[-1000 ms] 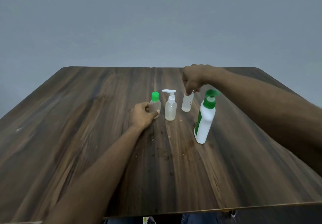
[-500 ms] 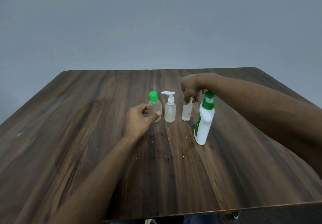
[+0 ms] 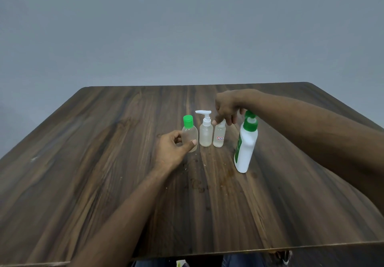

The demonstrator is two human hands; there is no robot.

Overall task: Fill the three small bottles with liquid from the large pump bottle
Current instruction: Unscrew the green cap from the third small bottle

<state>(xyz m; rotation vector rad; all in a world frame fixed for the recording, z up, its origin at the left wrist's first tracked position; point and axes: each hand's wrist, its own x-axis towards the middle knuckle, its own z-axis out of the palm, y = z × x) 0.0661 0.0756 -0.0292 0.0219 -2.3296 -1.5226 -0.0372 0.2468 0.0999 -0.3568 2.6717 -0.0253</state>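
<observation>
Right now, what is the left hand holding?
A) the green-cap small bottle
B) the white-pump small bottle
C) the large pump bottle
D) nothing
A: the left hand curls its thumb and fingers round the green-cap bottle, leftmost of the small ones; the large pump bottle stands apart on the right.

Both forearms are bare, with no sleeves, watch or rings visible. Blue denim trousers (image 3: 234,261) show below the table edge.

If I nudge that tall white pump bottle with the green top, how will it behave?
The tall white plastic pump bottle with the green pump would probably tip rather than slide: it looks tall on a narrow base. Its smooth plastic could be slippery, since the wooden table looks stained beside it. Opaque walls hide its fill, so weight is unclear.
</observation>
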